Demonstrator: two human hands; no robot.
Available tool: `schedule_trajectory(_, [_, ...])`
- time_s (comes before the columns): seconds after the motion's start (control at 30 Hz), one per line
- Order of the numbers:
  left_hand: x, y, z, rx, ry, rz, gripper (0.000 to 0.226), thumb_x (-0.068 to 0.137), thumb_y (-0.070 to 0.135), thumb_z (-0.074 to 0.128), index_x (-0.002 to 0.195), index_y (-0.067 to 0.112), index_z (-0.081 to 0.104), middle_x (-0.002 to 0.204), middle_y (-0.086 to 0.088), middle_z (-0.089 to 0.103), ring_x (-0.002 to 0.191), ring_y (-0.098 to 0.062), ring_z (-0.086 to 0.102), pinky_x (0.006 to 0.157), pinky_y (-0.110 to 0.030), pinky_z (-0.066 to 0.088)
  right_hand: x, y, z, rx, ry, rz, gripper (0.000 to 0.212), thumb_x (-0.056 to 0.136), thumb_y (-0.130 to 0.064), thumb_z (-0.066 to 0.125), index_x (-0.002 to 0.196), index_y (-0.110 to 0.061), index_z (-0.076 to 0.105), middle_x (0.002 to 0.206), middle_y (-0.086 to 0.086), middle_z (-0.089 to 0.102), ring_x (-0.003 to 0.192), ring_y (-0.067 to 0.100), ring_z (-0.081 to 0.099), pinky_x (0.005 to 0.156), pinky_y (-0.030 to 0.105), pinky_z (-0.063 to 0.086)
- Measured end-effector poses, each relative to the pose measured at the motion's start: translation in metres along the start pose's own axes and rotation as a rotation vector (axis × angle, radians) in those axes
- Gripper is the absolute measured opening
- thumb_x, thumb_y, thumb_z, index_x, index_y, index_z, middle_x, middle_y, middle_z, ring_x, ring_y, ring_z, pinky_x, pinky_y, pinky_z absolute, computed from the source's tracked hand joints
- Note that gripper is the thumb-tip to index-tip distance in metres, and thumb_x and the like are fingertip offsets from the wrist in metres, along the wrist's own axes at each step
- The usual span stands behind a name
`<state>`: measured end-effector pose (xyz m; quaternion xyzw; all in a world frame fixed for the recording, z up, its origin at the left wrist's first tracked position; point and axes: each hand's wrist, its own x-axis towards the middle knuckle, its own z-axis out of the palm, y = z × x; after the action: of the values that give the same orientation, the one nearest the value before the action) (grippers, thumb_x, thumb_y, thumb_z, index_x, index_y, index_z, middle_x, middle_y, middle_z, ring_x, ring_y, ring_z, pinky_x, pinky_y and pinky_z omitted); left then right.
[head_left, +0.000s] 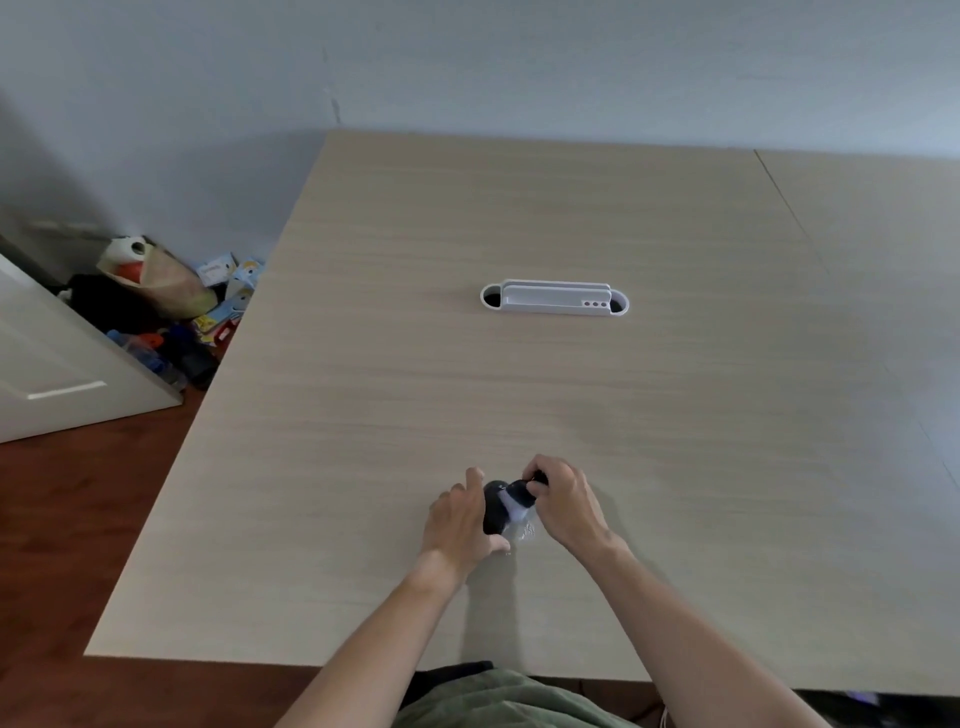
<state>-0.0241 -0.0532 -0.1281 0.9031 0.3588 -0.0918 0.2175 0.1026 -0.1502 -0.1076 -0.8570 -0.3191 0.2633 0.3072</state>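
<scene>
Head view: the table (519, 389) spreads around the grip, with a white holder (554, 300) well beyond it. The left hand (460, 519) cups the small dark bundle (501, 512) at its side, and the right hand (563, 501) pinches its far end. It looks light and soft, and its clear wrap is probably slippery, so grip the dark body.

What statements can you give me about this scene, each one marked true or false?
1. The left hand and the right hand both hold the dark object. True.
2. The white holder lies between the hands. False: it stands farther back on the table, apart from them.
3. Pens fill the white holder. False: no pens show in it.
4. Clutter lies on the floor left of the table. True.
</scene>
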Motion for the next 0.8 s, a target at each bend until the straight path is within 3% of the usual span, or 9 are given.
schedule_trajectory(0.1, [0.000, -0.001, 0.001, 0.001, 0.005, -0.001, 0.090, 0.056, 0.054, 0.084, 0.119, 0.012, 0.034, 0.103, -0.005, 0.061, 0.094, -0.027, 0.063, 0.080, -0.035, 0.051, 0.000, -0.002, -0.002, 0.025, 0.092, 0.007, 0.015, 0.082, 0.000, 0.052, 0.078, -0.012, 0.058, 0.079, 0.000, 0.061, 0.073, 0.017, 0.056, 0.063, 0.031, 0.047])
schedule_trajectory(0.2, [0.000, -0.001, 0.003, -0.015, 0.035, 0.001, 0.079, 0.064, 0.044, 0.081, 0.115, 0.014, 0.029, 0.099, -0.005, 0.062, 0.093, -0.027, 0.064, 0.077, -0.035, 0.051, -0.001, -0.006, -0.004, 0.102, -0.072, -0.038, 0.011, 0.079, -0.003, 0.058, 0.078, -0.012, 0.064, 0.075, 0.001, 0.066, 0.070, 0.011, 0.056, 0.057, 0.014, 0.041])
schedule_trajectory(0.3, [0.001, -0.001, 0.002, -0.023, 0.046, 0.016, 0.067, 0.070, 0.037, 0.074, 0.112, 0.015, 0.026, 0.097, -0.006, 0.063, 0.093, -0.029, 0.065, 0.071, -0.034, 0.050, 0.001, -0.001, -0.004, 0.071, -0.201, -0.019, 0.011, 0.079, -0.005, 0.063, 0.082, -0.014, 0.068, 0.081, 0.000, 0.067, 0.074, 0.013, 0.057, 0.062, 0.018, 0.044])
schedule_trajectory(0.4, [0.001, -0.001, 0.001, -0.012, -0.009, 0.000, 0.088, 0.057, 0.049, 0.085, 0.120, 0.012, 0.035, 0.103, -0.006, 0.062, 0.096, -0.028, 0.063, 0.079, -0.035, 0.051, 0.003, 0.002, -0.004, -0.007, -0.070, 0.008, 0.009, 0.081, -0.009, 0.061, 0.082, -0.018, 0.062, 0.084, -0.001, 0.066, 0.077, 0.019, 0.059, 0.067, 0.036, 0.050])
schedule_trajectory(0.5, [0.001, -0.002, 0.002, -0.006, -0.015, 0.008, 0.091, 0.057, 0.053, 0.085, 0.122, 0.012, 0.036, 0.107, -0.006, 0.062, 0.099, -0.027, 0.062, 0.082, -0.034, 0.050, 0.003, 0.001, -0.009, 0.043, 0.135, 0.018, 0.010, 0.083, -0.005, 0.058, 0.080, -0.015, 0.059, 0.079, -0.001, 0.063, 0.073, 0.017, 0.057, 0.063, 0.033, 0.047])
schedule_trajectory(0.6, [0.002, -0.002, 0.001, -0.002, -0.020, 0.009, 0.089, 0.057, 0.054, 0.085, 0.119, 0.012, 0.036, 0.105, -0.006, 0.063, 0.096, -0.027, 0.063, 0.081, -0.034, 0.050, 0.003, 0.000, -0.014, 0.121, 0.015, -0.050, 0.012, 0.077, -0.002, 0.063, 0.076, -0.014, 0.064, 0.071, -0.003, 0.065, 0.067, 0.007, 0.056, 0.060, 0.020, 0.043])
schedule_trajectory(0.67, [0.003, -0.001, -0.001, -0.001, -0.028, 0.003, 0.088, 0.057, 0.052, 0.086, 0.118, 0.013, 0.036, 0.105, -0.007, 0.063, 0.097, -0.028, 0.063, 0.081, -0.035, 0.050, 0.001, 0.001, -0.013, 0.081, -0.121, -0.067, 0.014, 0.076, -0.002, 0.066, 0.076, -0.016, 0.067, 0.073, -0.005, 0.066, 0.068, 0.004, 0.056, 0.063, 0.019, 0.044])
schedule_trajectory(0.73, [0.004, -0.001, -0.001, -0.008, -0.035, 0.006, 0.089, 0.057, 0.051, 0.086, 0.120, 0.013, 0.036, 0.107, -0.007, 0.062, 0.099, -0.028, 0.062, 0.082, -0.035, 0.050, 0.002, 0.007, -0.009, 0.015, -0.053, -0.043, 0.014, 0.077, -0.004, 0.065, 0.078, -0.018, 0.065, 0.079, -0.005, 0.066, 0.073, 0.011, 0.058, 0.065, 0.029, 0.047])
schedule_trajectory(0.8, [0.004, -0.001, -0.002, -0.020, -0.041, 0.011, 0.091, 0.057, 0.051, 0.086, 0.123, 0.012, 0.036, 0.109, -0.008, 0.062, 0.101, -0.029, 0.062, 0.083, -0.035, 0.049, 0.003, 0.008, -0.009, 0.000, 0.124, 0.014, 0.010, 0.081, -0.007, 0.063, 0.081, -0.017, 0.063, 0.082, -0.003, 0.065, 0.076, 0.017, 0.058, 0.064, 0.033, 0.047])
